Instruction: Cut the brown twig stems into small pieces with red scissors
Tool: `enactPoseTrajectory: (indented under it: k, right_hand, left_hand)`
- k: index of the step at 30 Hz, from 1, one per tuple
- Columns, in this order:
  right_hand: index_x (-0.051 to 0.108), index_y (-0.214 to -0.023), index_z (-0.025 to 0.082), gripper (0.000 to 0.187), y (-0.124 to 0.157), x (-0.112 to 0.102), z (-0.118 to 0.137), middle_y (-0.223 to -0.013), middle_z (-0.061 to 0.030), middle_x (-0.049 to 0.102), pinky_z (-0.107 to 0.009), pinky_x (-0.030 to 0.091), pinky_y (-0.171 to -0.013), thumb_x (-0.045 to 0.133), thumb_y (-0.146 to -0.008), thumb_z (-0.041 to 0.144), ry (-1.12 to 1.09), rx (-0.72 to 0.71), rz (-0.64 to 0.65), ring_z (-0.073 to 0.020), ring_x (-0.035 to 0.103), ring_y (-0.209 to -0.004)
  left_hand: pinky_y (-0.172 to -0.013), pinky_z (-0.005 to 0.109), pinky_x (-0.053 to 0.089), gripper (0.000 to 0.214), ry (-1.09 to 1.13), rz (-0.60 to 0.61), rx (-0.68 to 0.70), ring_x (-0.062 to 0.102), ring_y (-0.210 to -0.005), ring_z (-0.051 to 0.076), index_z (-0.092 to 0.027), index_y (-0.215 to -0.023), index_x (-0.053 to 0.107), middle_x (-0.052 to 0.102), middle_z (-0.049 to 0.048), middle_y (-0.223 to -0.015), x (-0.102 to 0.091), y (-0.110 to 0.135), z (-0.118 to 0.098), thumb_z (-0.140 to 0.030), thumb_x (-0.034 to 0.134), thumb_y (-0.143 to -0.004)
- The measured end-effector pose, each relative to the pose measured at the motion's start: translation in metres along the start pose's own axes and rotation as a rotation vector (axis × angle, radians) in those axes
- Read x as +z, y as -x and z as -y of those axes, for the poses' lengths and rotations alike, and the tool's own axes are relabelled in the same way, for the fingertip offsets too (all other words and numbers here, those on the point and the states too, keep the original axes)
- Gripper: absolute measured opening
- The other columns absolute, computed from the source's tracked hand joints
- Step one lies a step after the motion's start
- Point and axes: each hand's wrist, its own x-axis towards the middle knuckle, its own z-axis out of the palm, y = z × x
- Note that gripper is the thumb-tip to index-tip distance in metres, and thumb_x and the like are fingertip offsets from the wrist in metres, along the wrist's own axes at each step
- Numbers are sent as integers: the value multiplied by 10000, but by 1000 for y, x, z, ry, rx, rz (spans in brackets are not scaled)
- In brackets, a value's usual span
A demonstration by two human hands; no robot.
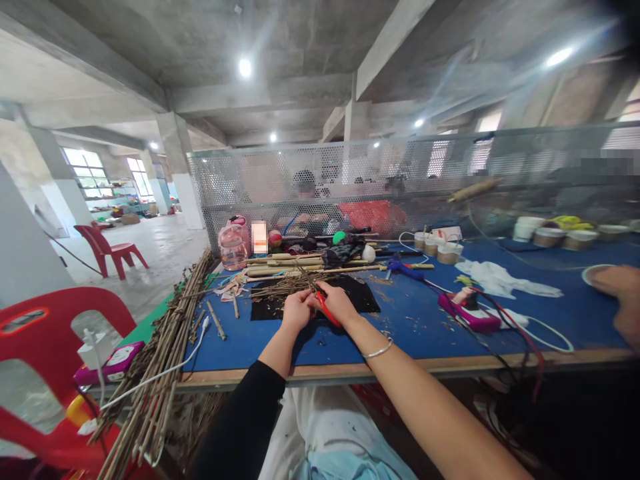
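My right hand (336,301) is closed on red-handled cutters (326,309) over the blue table (400,327). Their tip points up and left at a thin dry twig (305,275). My left hand (297,309) sits right beside it, fingers pinched on the lower end of that twig. Both hands hover over a black mat (363,295) that carries a loose pile of thin twigs (280,287). A thin bangle circles my right wrist, and a black sleeve covers my left forearm.
A long bundle of sticks (167,353) leans off the table's left edge by red chairs (30,373). Bamboo poles (285,263), a pink jug (233,243), a purple tool with cables (473,315), white cloth (505,283) and small pots (447,252) lie about. Another person's hand (617,297) enters at right; people sit behind the mesh screen (350,180).
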Motion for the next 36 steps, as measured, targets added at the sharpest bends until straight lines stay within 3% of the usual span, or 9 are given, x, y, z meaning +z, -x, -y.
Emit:
enactPoseTrajectory:
  k: [7,13,16,21,26,36]
  right_hand:
    - [500,-1147,187,547,-1,-1,2,-916,-65,599,-270,405,-699,643,-689,448,48,-8,30,-181,561,-828]
    - [475,-1187,172,616,-3,6,-7,-1039,-104,577,-336,401,-813,674,-662,426,33,-86,43,-221,524,-964]
    - [460,-1199,172,635,-3,8,-8,-1081,-114,565,-360,396,-837,662,-664,449,48,-81,43,-237,509,-1011]
    - [466,-1184,168,610,-2,7,-4,-1064,-107,570,-331,403,-813,646,-677,455,17,-70,26,-217,532,-964]
    - [537,-1070,184,484,0,1,1,-892,-67,622,-268,406,-674,657,-676,437,-20,-67,39,-184,570,-774]
    - [584,-1029,220,438,2,0,-2,-755,-38,664,-229,406,-596,658,-668,456,-73,-13,76,-179,609,-666]
  left_hand:
    - [-503,232,439,409,33,-94,26,509,-494,100,-139,-1011,643,639,41,-669,-3,-7,7,-420,580,-720]
    - [-722,263,471,338,104,-64,122,610,-737,156,-129,-998,647,683,80,-868,-6,-12,13,-316,597,-721]
    - [-746,268,467,357,93,-58,111,612,-780,170,-122,-1004,650,682,90,-901,-6,-10,10,-321,610,-710]
    - [-621,232,454,433,185,-32,68,583,-653,135,-102,-1035,637,680,79,-822,-3,-6,4,-349,636,-679]
    - [-420,198,337,484,157,-52,34,417,-417,65,-89,-1048,629,610,16,-592,-3,-4,0,-402,626,-679]
    - [-356,182,268,403,161,-73,27,334,-353,41,-82,-943,644,505,-32,-483,-4,-2,-3,-381,635,-673]
